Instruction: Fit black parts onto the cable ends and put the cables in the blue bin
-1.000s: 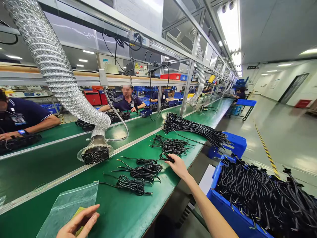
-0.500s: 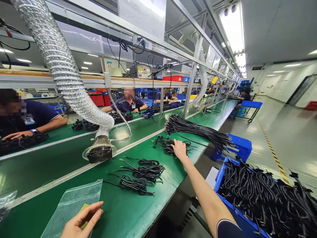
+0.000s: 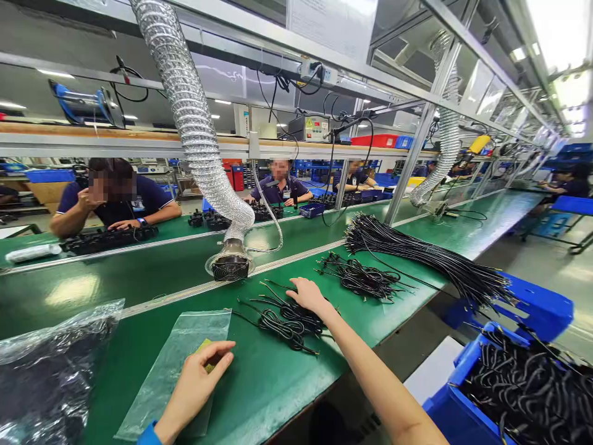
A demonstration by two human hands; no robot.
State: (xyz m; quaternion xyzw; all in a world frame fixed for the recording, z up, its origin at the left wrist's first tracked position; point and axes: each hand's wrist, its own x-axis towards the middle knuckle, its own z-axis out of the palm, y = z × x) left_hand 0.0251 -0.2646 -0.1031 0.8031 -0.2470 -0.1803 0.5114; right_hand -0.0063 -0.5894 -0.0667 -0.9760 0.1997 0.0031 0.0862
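Cables (image 3: 280,330), right hand (image 3: 309,296) atop (left hand (image 3: 198,376) part-open)

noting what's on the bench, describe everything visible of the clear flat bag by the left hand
The clear plastic bag lies diagonally on the green table, looking thin, flat and lightly creased, with a faint line near its far end. The left hand hides part; whether they touch is unclear, as is whether the yellow piece is inside.
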